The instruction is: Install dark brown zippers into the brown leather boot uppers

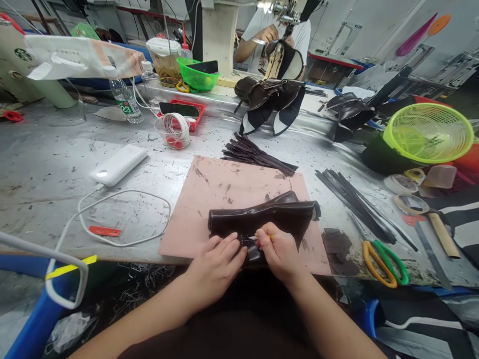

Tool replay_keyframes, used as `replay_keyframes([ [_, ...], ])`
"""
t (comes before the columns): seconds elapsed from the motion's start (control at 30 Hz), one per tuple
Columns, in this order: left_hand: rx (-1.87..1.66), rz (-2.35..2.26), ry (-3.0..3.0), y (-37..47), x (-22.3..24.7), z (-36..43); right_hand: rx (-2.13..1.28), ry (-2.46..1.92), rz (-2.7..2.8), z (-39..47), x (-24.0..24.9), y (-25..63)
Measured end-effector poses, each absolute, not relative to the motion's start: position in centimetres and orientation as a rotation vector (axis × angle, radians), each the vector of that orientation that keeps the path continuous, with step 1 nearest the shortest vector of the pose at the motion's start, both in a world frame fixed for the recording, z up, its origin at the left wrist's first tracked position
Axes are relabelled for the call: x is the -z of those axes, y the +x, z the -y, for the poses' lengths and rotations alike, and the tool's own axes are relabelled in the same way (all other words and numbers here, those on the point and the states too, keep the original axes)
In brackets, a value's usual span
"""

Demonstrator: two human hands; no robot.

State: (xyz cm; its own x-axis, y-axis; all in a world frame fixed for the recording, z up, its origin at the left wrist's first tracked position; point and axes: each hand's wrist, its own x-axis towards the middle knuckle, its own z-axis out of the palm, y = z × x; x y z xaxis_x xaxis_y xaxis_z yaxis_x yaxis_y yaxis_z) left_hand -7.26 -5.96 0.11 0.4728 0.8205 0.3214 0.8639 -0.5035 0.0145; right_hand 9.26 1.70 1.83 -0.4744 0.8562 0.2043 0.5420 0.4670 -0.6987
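Observation:
A dark brown, glossy leather piece point(254, 219), shaped like a boot upper, lies folded on a pink board point(183, 209) at the table's front edge. Flat on its near left part rests my left hand point(220, 257), fingers stretched out and pressing the leather. My right hand point(277, 247) pinches a thin pen-like tool point(254, 238) with a yellowish part showing near the fingers. Its tip points left, close to my left fingertips, over pale marks on the leather. Exactly what kind of tool it is stays partly hidden by the fingers.
Dark strips point(258, 154) lie behind the board, more strips point(352, 202) to its right. Scissors point(381, 262) and a steel ruler point(432, 252) sit at right. A white power bank point(119, 164) with a cable is at left. Opposite, a person point(269, 40) works at a sewing machine.

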Motion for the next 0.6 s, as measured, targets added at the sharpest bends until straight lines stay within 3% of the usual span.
replay_keyframes([
  [0.6, 0.434, 1.487, -2.582, -7.28, 0.13, 5.88, -0.758, -1.149, 2.179, -1.75, -1.94, 9.26],
])
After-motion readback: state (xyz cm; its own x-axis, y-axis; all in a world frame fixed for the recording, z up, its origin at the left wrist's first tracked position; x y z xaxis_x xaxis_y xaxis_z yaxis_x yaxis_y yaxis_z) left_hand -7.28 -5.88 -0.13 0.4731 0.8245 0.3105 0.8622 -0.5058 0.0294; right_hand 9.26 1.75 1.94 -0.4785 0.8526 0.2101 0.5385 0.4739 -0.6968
